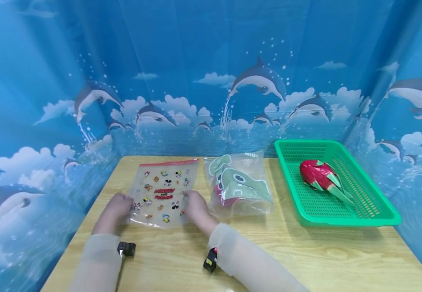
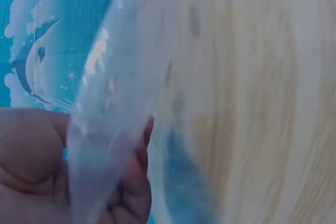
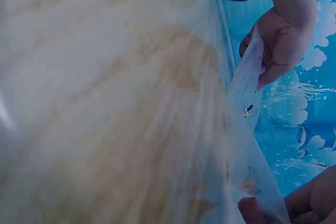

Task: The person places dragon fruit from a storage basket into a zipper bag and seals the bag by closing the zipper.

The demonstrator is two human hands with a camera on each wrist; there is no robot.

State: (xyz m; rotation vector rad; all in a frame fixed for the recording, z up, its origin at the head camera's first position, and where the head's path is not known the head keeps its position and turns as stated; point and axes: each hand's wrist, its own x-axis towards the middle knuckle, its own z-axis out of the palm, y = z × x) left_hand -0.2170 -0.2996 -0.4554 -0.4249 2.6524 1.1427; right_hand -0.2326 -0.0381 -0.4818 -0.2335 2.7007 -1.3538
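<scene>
A clear zip bag (image 1: 179, 194) printed with small cartoon figures and red lettering lies on the table, its red zip strip along the far edge. At its left edge my left hand (image 1: 120, 206) pinches the plastic. My right hand (image 1: 196, 207) pinches the opposite edge. In the left wrist view, the plastic passes between the thumb and curled fingers of the left hand (image 2: 37, 169). Both hands show in the right wrist view, with the bag (image 3: 242, 124) stretched between the left hand (image 3: 286, 40) and the right hand (image 3: 315, 198).
Right of the hands lies another clear bag (image 1: 245, 184) with a green cartoon animal and something pink inside. A green basket (image 1: 291, 190) at the right holds a red dragon fruit (image 1: 314, 174) with green leaf tips. Dolphin-printed curtains (image 1: 203, 48) surround the wooden table (image 1: 327, 259).
</scene>
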